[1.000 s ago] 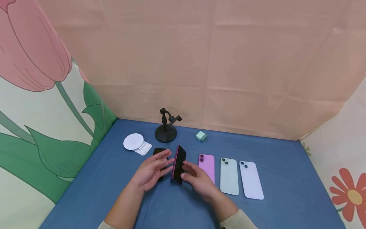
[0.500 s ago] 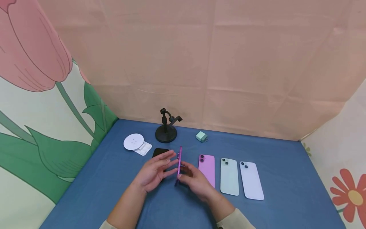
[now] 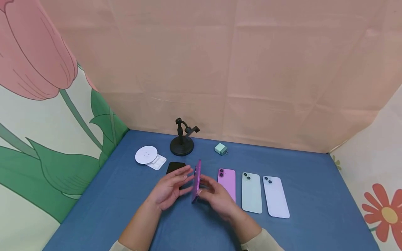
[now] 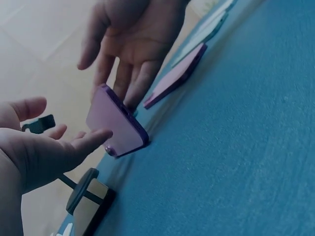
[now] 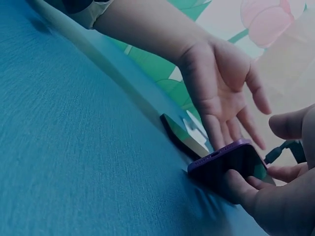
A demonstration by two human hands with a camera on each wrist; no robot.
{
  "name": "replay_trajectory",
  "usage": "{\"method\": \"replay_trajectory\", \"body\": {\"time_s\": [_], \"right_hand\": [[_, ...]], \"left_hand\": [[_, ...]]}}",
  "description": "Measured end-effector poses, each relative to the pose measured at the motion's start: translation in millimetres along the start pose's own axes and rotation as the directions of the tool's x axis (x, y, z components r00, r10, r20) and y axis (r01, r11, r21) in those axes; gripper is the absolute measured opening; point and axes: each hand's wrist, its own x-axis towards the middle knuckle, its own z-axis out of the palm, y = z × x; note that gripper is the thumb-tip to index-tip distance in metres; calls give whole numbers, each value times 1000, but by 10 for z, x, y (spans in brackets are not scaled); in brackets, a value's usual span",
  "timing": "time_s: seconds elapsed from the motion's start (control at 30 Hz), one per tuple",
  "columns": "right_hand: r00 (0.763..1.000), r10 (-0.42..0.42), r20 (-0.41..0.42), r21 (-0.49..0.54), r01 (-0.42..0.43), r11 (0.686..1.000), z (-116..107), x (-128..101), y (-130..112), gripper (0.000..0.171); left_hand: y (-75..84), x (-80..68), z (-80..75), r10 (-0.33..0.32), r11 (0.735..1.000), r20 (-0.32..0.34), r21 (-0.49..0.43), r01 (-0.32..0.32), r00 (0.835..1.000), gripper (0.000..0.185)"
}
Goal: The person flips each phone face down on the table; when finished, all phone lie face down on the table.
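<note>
Both hands' fingers prop purple phone upright (on edge)

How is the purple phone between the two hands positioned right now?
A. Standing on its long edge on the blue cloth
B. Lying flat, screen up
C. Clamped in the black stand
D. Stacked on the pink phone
A: the purple phone stands on edge on the blue cloth, between left hand and right hand.

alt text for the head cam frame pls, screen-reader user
Two hands stand a purple phone on its long edge on a blue table, the left hand open beside it and the right hand holding it from the other side. To the right lie pink, green and pale blue phones, camera side up; behind are a black stand, white disc and charger plug.
</note>
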Motion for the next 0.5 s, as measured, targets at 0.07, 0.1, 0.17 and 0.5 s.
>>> {"method": "replay_trajectory", "body": {"time_s": [0.07,0.1,0.17,0.5], "right_hand": [[1000,-1,-11,-3,1,1000,-8,-8,-5,62],[1000,-2,-17,-4,2,1000,-14,-10,-8,61],[1000,3,-28,-12,-3,1000,-26,-19,-17,61],[997,15,-76,-51,-19,999,-66,-60,-16,61]], "left_hand": [[-26,22,-19,-1,1000,-3,15,1,1000,55],[-37,32,-26,-2,1000,-4,20,2,1000,55],[-56,51,-36,-6,999,-9,31,7,1000,56],[-148,86,-59,-35,998,-43,60,37,998,61]]}}
